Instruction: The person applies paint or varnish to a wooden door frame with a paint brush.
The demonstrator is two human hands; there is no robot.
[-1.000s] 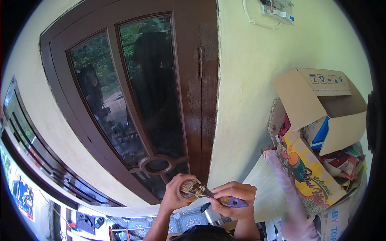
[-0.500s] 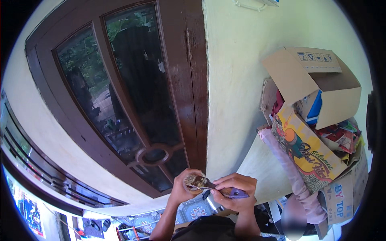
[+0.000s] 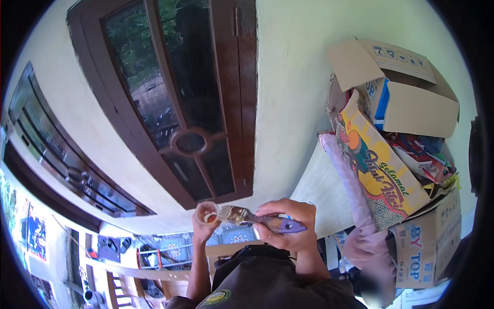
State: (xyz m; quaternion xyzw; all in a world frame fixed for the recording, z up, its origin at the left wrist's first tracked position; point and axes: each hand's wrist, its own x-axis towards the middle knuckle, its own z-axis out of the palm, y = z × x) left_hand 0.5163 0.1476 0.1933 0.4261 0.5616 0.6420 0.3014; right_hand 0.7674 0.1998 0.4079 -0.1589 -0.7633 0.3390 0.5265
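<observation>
My left hand (image 3: 201, 230) holds a small clear cup (image 3: 207, 212) with a brownish liquid in it, raised in front of me. My right hand (image 3: 287, 226) grips the purple handle of a paintbrush (image 3: 257, 219), whose bristle end rests at the cup's rim. Both hands are close together, just below a dark brown wooden door (image 3: 190, 98) with glass panes.
A cream wall (image 3: 293, 87) runs beside the door. To the right stands a pile of cardboard boxes (image 3: 396, 92) and colourful printed cartons (image 3: 381, 175), with a pinkish cloth (image 3: 355, 206) hanging over them. A barred window (image 3: 56, 159) is at the left.
The view has tilted and shifted, so the door and boxes sit higher and closer. My hands stay together, the brush still at the cup.
</observation>
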